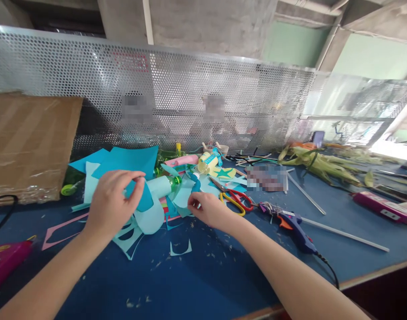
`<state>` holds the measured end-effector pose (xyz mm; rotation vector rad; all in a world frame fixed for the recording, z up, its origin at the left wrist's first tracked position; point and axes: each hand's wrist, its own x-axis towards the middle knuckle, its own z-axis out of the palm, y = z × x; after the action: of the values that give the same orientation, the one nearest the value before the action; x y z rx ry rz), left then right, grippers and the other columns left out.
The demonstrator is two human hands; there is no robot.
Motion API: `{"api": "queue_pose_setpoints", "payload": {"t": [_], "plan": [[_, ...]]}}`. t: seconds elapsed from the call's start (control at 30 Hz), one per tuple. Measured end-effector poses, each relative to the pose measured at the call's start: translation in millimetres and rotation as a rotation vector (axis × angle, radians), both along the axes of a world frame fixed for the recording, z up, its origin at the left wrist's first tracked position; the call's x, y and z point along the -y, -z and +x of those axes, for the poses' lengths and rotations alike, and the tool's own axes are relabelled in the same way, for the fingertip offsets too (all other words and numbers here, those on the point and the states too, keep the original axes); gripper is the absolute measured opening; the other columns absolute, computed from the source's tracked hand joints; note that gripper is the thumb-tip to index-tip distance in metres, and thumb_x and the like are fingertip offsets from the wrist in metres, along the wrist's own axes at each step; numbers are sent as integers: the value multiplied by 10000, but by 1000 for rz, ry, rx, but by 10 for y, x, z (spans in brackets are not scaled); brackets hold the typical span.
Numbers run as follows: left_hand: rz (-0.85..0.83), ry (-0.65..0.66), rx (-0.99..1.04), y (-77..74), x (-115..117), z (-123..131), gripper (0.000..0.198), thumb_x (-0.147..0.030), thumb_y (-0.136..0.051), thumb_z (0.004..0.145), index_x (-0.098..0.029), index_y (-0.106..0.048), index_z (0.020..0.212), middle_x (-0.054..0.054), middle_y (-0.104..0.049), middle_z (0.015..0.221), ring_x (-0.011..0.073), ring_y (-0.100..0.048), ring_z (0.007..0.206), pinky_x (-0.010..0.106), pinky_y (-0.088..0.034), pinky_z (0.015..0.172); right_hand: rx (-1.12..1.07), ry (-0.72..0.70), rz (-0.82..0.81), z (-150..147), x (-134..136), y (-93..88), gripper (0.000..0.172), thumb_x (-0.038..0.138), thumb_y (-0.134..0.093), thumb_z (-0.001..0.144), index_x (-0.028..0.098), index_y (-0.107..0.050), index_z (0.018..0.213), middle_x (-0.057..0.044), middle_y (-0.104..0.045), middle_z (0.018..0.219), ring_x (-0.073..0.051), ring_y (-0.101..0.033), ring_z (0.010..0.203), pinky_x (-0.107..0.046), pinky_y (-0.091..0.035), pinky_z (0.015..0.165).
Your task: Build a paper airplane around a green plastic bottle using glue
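Note:
My left hand (pixel 114 198) is closed around a piece of blue paper (pixel 145 198), thumb and fingers pinching near its top edge. Light blue paper attached to a green bottle (pixel 175 181) lies just beyond it. My right hand (pixel 206 208) has its fingers curled and pressed together beside a small dark blue curved piece (pixel 195 183); whether it grips anything is hidden. Pale blue cut paper (pixel 150 218) lies between the hands. Right behind my right hand are scissors with red (pixel 241 199) and yellow (pixel 234 205) handles.
A blue glue gun (pixel 298 233) with a cord lies at the right, near clear glue sticks (pixel 346 234). Corn husks (pixel 318 164) and a magenta cutter (pixel 383 206) are farther right. Cardboard (pixel 30 142) leans at the left against a perforated metal screen (pixel 190 98).

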<state>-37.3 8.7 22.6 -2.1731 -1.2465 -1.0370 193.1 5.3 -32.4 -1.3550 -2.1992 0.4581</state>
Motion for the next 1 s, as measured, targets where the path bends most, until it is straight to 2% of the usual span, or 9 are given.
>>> {"api": "queue_pose_setpoints", "payload": {"t": [0.2,0.33,0.43,0.53,0.6,0.67,0.73,0.83,1.0], "plan": [[-107,318,-72,263,202,372,217,-271,-456,905,-189,-655,881,46,-703,803,199,-648,785,334,-521,752,12,80,61,-19,21,-49,102,136,-491,888,156,-585,919,-61,-668,866,-152,-588,751,-238,-396,646],[-323,461,-133,516,235,491,271,-283,-437,915,-201,-642,1072,79,-695,1048,222,-647,976,375,-529,868,44,120,70,-52,49,-105,105,176,-503,902,175,-605,929,-50,-683,898,-149,-614,803,-225,-408,682],[-463,475,-167,632,235,502,312,-313,-452,915,-222,-605,1171,90,-637,1198,240,-603,1091,392,-512,922,107,153,30,5,16,-149,228,279,-462,935,202,-641,816,-23,-697,789,-144,-634,739,-219,-413,651],[-540,455,-192,676,233,490,319,-339,-452,925,-221,-600,1182,88,-635,1194,236,-601,1084,386,-510,923,212,341,10,234,-73,-175,251,275,-417,943,173,-645,918,-105,-702,904,-212,-643,865,-281,-424,718],[-548,456,-210,683,234,486,315,-345,-444,933,-215,-608,1167,88,-643,1159,240,-586,1086,390,-503,924,314,473,-38,455,-135,-174,175,229,-533,867,135,-637,971,-181,-678,991,-278,-626,951,-328,-427,739],[-528,464,-226,683,241,491,304,-349,-445,934,-212,-628,1135,91,-642,1118,252,-566,1090,410,-492,924,414,543,-132,660,-178,-164,184,282,-658,770,134,-658,879,-200,-684,927,-313,-639,888,-347,-442,684],[-498,458,-230,680,255,501,293,-351,-449,929,-213,-652,1090,96,-625,1080,264,-562,1061,423,-498,896,482,550,-207,794,-198,-155,264,371,-720,696,148,-668,827,-181,-692,881,-304,-650,821,-335,-451,634],[-457,426,-228,667,286,515,293,-357,-446,921,-212,-683,1013,109,-579,1062,276,-559,1021,432,-511,855,536,520,-265,848,-203,-154,391,395,-749,631,159,-670,932,-156,-697,917,-268,-662,761,-298,-448,578],[-468,431,-258,653,315,520,322,-381,-425,932,-222,-689,1026,127,-504,1308,335,-473,1212,496,-472,944,548,481,-267,823,-229,-155,400,320,-721,648,146,-664,1004,-167,-693,996,-281,-662,843,-295,-450,608]]}}
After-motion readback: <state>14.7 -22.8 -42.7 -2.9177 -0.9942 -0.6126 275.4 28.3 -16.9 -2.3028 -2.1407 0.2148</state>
